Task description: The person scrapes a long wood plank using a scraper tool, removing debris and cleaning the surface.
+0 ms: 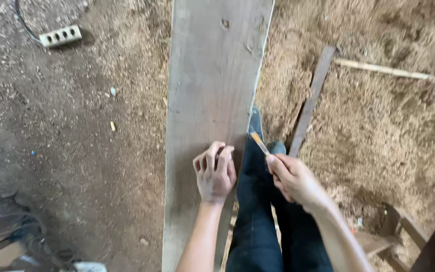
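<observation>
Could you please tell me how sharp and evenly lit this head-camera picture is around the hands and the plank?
Head view: soft, even daylight, no glare; the plank is fairly sharp; the left hand and the right hand with its pencil are slightly motion-blurred; the lower corners fall into darker shadow; the plank's edges taper with wide-angle perspective.

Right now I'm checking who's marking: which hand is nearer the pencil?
Right. The right hand holds the pencil at the plank's right edge; the left hand rests flat on the plank, just left of it.
</observation>
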